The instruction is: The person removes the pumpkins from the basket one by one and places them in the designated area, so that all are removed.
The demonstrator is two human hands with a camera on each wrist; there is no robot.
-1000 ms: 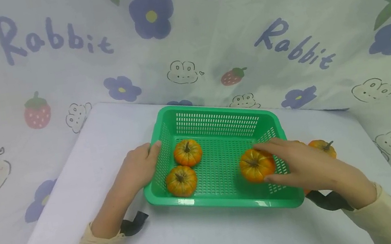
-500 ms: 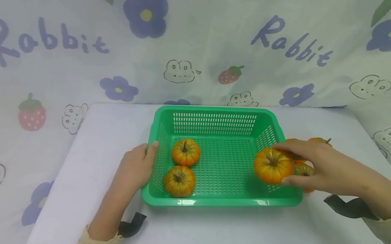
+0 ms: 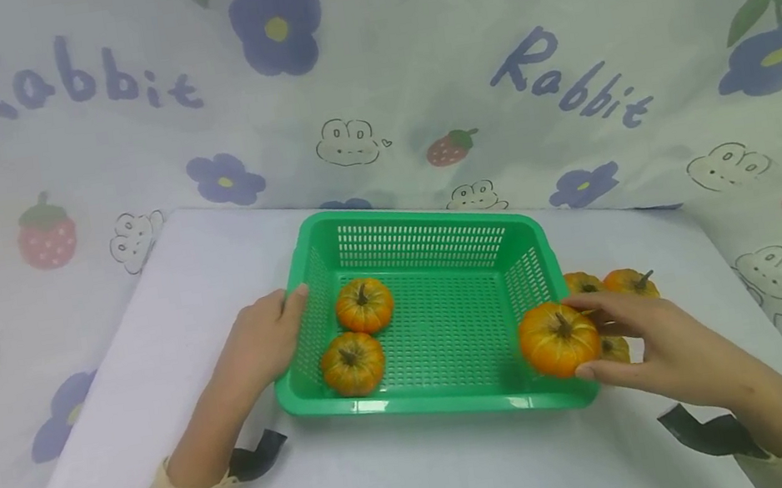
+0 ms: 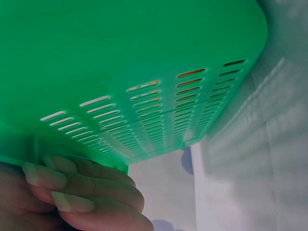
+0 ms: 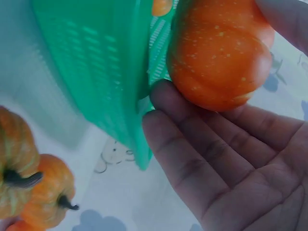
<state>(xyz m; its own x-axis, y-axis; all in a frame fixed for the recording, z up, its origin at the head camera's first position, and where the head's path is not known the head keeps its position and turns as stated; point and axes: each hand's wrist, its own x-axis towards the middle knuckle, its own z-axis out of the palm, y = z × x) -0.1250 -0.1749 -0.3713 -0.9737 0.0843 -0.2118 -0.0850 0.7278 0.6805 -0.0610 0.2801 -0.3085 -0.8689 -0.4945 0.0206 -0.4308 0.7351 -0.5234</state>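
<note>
Pale fabric printed with purple flowers, strawberries, rabbits and the word "Rabbit" (image 3: 365,71) hangs behind a white counter (image 3: 412,485). On it stands a green rectangular plastic basket with slotted walls (image 3: 431,408). The left hand (image 3: 261,339) grips its left rim, fingers curled beneath. The right hand (image 3: 668,346) grasps a round, ribbed orange pumpkin (image 3: 559,338) between thumb and fingers at the basket's right end; whether it touches the rim cannot be told. Two similar yellow-orange pumpkins (image 3: 353,365) sit inside at the left, while further orange pumpkins with dark stems (image 3: 624,282) cluster outside, just right of the basket.
</note>
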